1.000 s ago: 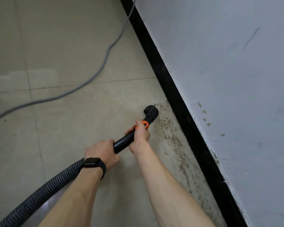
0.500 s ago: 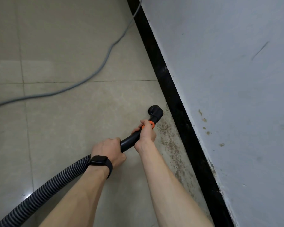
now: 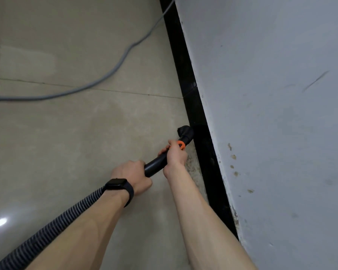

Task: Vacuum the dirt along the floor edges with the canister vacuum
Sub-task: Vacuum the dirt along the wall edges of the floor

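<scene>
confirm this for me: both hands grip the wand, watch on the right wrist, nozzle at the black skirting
One thing is wrong: the watch is on the left wrist, not the right, as the head view shows. The rest holds: the left hand and the right hand both grip the wand, and the nozzle is at the black skirting.

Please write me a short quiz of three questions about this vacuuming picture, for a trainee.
1. True or false: the left hand hangs free of the wand.
2. Which wrist wears the watch? A left, B right, C neither.
3. Fill in: the collar by the right hand is ___.
Key: 1 false; 2 A; 3 orange.
</scene>
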Tool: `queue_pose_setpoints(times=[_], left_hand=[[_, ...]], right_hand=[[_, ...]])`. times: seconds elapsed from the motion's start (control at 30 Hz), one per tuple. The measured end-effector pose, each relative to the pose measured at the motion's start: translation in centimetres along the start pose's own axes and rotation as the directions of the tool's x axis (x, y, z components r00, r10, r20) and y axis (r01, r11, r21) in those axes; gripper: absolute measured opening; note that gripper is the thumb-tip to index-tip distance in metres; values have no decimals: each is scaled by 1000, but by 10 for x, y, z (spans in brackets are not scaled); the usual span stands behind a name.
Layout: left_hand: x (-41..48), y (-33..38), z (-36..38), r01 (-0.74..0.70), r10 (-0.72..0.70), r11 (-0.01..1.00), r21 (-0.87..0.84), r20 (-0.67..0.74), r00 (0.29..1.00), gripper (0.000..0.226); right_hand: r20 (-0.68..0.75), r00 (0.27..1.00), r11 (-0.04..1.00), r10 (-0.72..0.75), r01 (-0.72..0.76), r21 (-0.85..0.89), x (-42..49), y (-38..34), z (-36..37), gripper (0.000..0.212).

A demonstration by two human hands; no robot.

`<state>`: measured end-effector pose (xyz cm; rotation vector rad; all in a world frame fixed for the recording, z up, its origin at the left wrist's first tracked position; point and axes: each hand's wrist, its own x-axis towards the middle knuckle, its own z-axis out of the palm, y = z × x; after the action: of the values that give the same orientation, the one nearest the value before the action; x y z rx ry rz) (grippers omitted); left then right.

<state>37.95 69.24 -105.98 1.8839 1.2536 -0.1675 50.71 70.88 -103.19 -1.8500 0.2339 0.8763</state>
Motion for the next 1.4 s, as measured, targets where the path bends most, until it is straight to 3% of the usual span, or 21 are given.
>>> queue_pose_setpoints(times=[0.1,0.2,0.33,0.67,0.9,1.0,1.17,1.4], left_hand=[[7,7,3,89,-68,975,-205,106,992,17],[13,10,2,154,-98,931,-330,181,979,19],[19,13,-8,236,-120,851,-469,263,957,28],[6,27,7,339,-108,614,-713,350,931,17],[6,31,16,293,-119,644,-707,286,951,20],[4,29,15,264,-134,710,-653,242,961,18],[2,12,5,182,-171,870,-458,66,983,25],[-21,-13,-11,162,-154,924,-345,50,987,20]], right_hand=[[17,998,980,-62,64,-186,10,-4,-1,7],[32,994,940,-101,106,-324,18,-10,3,21],[79,989,898,-121,143,-415,21,-17,11,39],[111,985,798,-133,173,-577,30,-20,9,47],[118,980,785,-161,200,-586,34,-18,7,40],[118,981,801,-155,195,-566,31,-17,7,43],[146,981,900,-126,175,-400,26,-8,5,42],[122,991,962,-58,89,-260,-7,14,14,44]])
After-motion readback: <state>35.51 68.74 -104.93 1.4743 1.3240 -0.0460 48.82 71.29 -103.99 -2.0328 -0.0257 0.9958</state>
